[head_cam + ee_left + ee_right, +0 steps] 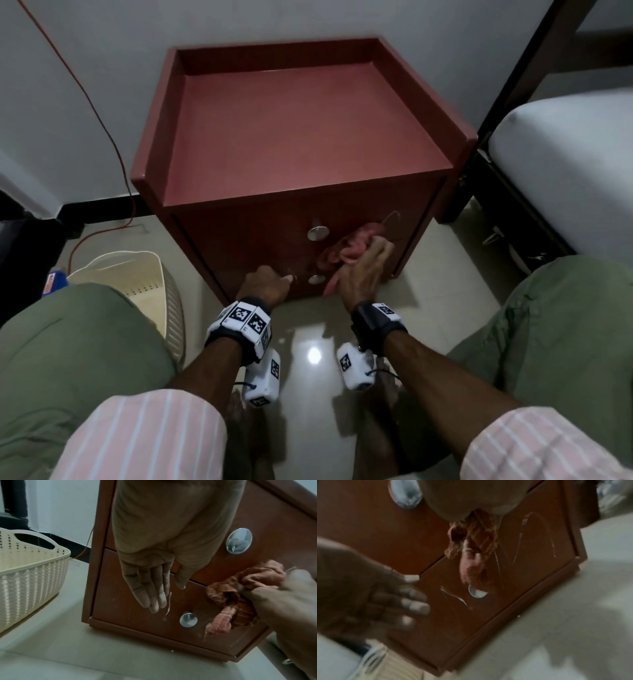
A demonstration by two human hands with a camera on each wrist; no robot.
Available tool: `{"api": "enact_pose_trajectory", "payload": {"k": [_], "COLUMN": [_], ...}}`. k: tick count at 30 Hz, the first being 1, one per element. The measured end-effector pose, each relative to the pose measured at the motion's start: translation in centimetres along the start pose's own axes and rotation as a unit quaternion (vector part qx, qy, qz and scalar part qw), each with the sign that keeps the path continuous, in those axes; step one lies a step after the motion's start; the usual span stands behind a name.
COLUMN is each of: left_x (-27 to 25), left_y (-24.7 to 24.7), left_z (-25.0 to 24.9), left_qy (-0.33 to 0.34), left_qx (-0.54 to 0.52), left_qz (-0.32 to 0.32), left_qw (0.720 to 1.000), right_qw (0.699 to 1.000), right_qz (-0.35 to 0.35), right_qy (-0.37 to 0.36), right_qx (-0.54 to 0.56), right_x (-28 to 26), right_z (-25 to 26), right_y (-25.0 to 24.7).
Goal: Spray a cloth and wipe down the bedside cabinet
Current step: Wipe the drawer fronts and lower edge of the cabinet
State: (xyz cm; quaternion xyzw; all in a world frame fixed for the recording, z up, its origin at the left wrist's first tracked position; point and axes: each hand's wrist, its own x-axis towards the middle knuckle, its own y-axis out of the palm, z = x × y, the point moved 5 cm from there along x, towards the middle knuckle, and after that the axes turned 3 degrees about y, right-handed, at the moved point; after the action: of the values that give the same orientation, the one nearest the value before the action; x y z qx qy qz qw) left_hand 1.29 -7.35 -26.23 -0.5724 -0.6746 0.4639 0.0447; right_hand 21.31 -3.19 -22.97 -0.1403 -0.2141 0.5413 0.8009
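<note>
The red-brown bedside cabinet point(294, 130) stands against the wall, with two drawers and round metal knobs point(317, 233) on its front. My right hand point(363, 270) grips a bunched pink cloth point(346, 248) and holds it against the drawer front, right of the knobs. The cloth point(228, 599) hangs down beside the lower knob point(188, 620). My left hand point(152, 588) lies with straight fingers flat on the lower drawer front point(133, 609), left of that knob. Wet streaks point(522, 536) show on the drawer in the right wrist view. No spray bottle is in view.
A cream woven plastic basket point(137, 284) sits on the tiled floor to the cabinet's left. A red wire point(102, 113) runs down the wall. A bed with a white mattress point(565, 164) stands to the right. My knees in green trousers flank the scene.
</note>
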Motion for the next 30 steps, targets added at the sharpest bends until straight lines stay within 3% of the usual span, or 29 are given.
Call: {"api": "enact_pose_trajectory", "payload": {"k": [2, 3, 5, 7, 9, 10, 11, 13, 15, 16, 17, 18, 20, 21, 22, 23, 24, 27, 28, 29, 30], "left_x": [-0.3, -0.5, -1.2, -2.1, -2.9, -3.2, -3.5, -4.1, -4.7, -5.1, -5.3, -5.5, -5.6, -5.5, -5.5, -5.5, -5.4, -5.5, -5.4, -5.4, -5.4], "left_y": [0.0, -0.1, -0.5, -0.7, -1.2, -1.6, -1.9, -2.6, -3.1, -3.3, -3.4, -3.5, -3.4, -3.3, -3.3, -3.2, -3.0, -2.8, -2.6, -2.3, -2.0], "left_z": [-1.2, -1.9, -3.5, -5.0, -6.1, -6.5, -6.8, -7.1, -7.3, -7.3, -7.5, -7.6, -8.0, -8.2, -8.5, -8.8, -9.1, -10.0, -10.3, -10.4, -10.5], "left_qy": [0.032, 0.053, 0.104, 0.159, 0.206, 0.224, 0.234, 0.238, 0.239, 0.238, 0.235, 0.232, 0.228, 0.228, 0.233, 0.244, 0.261, 0.311, 0.319, 0.323, 0.326], "left_qx": [0.001, -0.001, 0.004, 0.046, 0.074, 0.070, 0.058, 0.037, 0.018, 0.008, -0.002, -0.011, -0.026, -0.036, -0.047, -0.054, -0.059, -0.070, -0.071, -0.068, -0.062], "left_qz": [-0.022, -0.042, -0.081, -0.117, -0.161, -0.185, -0.210, -0.249, -0.280, -0.294, -0.306, -0.313, -0.316, -0.312, -0.308, -0.303, -0.295, -0.267, -0.260, -0.257, -0.258], "left_qw": [0.999, 0.998, 0.991, 0.979, 0.962, 0.954, 0.948, 0.938, 0.930, 0.926, 0.923, 0.921, 0.921, 0.922, 0.921, 0.920, 0.917, 0.910, 0.909, 0.908, 0.908], "right_qw": [0.989, 0.988, 0.980, 0.916, 0.867, 0.868, 0.889, 0.953, 0.982, 0.986, 0.982, 0.963, 0.874, 0.835, 0.816, 0.820, 0.848, 0.960, 0.973, 0.976, 0.975], "right_qz": [-0.121, -0.142, -0.087, -0.010, 0.004, -0.009, -0.025, -0.076, -0.120, -0.109, -0.076, -0.030, 0.035, 0.038, 0.032, 0.008, -0.030, -0.150, -0.180, -0.193, -0.192], "right_qy": [0.058, 0.025, -0.176, -0.401, -0.492, -0.488, -0.450, -0.291, -0.144, -0.128, -0.170, -0.263, -0.471, -0.534, -0.562, -0.556, -0.513, -0.234, -0.141, -0.092, -0.107], "right_qx": [0.060, 0.063, 0.037, -0.024, -0.075, -0.084, -0.079, -0.036, 0.019, 0.021, -0.001, -0.041, -0.118, -0.127, -0.130, -0.133, -0.131, -0.016, 0.031, 0.050, 0.041], "right_x": [0.8, 0.9, 0.4, -0.5, 0.5, 1.3, 2.0, 2.8, 2.0, 1.2, 0.7, 0.1, 0.0, 1.0, 2.0, 3.0, 4.1, 7.4, 7.7, 7.6, 7.1], "right_z": [0.2, 1.4, 4.8, 6.8, 6.1, 5.3, 4.5, 3.2, 4.0, 5.1, 6.2, 7.1, 7.0, 6.5, 5.8, 5.0, 3.9, 0.6, 0.3, 0.8, 2.0], "right_y": [-1.6, -1.7, -0.8, 0.5, 0.7, 0.3, -0.5, -2.0, -2.0, -1.4, -0.6, 0.1, 0.7, 0.3, -0.4, -1.4, -2.5, -5.6, -6.2, -6.2, -5.8]}}
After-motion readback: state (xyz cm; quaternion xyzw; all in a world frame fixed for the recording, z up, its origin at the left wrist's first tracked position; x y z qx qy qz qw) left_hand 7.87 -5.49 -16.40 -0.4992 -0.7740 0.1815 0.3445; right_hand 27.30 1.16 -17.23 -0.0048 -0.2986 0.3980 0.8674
